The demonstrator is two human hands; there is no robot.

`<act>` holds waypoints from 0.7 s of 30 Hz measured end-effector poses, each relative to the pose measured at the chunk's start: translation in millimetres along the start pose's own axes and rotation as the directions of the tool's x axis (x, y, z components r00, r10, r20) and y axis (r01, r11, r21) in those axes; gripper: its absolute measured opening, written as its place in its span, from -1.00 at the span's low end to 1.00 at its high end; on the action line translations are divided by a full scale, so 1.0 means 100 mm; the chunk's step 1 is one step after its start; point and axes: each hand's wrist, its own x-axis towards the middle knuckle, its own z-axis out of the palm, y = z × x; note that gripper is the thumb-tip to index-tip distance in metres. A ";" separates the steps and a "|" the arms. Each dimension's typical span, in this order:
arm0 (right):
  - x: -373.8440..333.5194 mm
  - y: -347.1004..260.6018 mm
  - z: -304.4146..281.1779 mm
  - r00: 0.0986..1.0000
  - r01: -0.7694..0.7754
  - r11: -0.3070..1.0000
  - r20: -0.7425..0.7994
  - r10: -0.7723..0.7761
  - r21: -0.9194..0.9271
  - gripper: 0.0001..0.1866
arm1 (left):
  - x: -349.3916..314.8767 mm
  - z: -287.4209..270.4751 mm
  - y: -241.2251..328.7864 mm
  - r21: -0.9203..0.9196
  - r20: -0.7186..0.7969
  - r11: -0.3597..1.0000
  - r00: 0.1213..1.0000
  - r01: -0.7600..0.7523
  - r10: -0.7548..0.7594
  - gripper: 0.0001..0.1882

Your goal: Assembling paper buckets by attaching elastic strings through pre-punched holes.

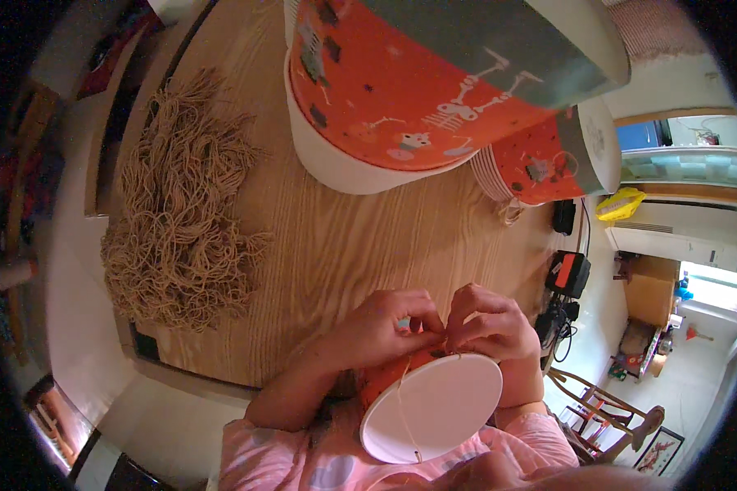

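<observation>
At the near edge of the tabletop (pixel 344 237), seen from your head camera, your left hand (pixel 381 327) and right hand (pixel 487 323) meet at the rim of 1 orange paper cup (pixel 430 405), both pinching a thin twine strand (pixel 405 409) that runs across its white inside. That cup sits against your lap and looks partly strung, its knot not yet finished. Far ahead, 2 stacks of matching cups (pixel 434 90) lie on their sides, and a heap of cut twine (pixel 180 221) remains at your left, so plenty seems left.
</observation>
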 end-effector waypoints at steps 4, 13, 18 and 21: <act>-0.01 0.01 0.02 1.000 -0.008 1.000 -0.011 0.008 0.007 -0.95 | -0.01 0.00 -0.01 0.017 -0.005 1.000 1.000 -0.018 0.018 -0.88; 0.01 0.01 -0.02 0.996 0.082 0.993 0.036 -0.085 0.082 -0.91 | 0.00 0.00 -0.02 0.048 0.006 0.998 1.000 -0.029 0.028 -0.91; -0.06 -0.03 -0.01 0.998 0.059 0.996 0.014 -0.060 0.066 -0.90 | 0.01 0.02 0.00 0.086 -0.047 0.996 0.999 0.006 -0.002 -0.90; -0.12 -0.06 0.02 1.000 -0.028 0.999 -0.013 0.029 0.023 -0.87 | 0.01 0.08 -0.14 0.023 -0.079 0.996 0.993 0.090 -0.088 -0.88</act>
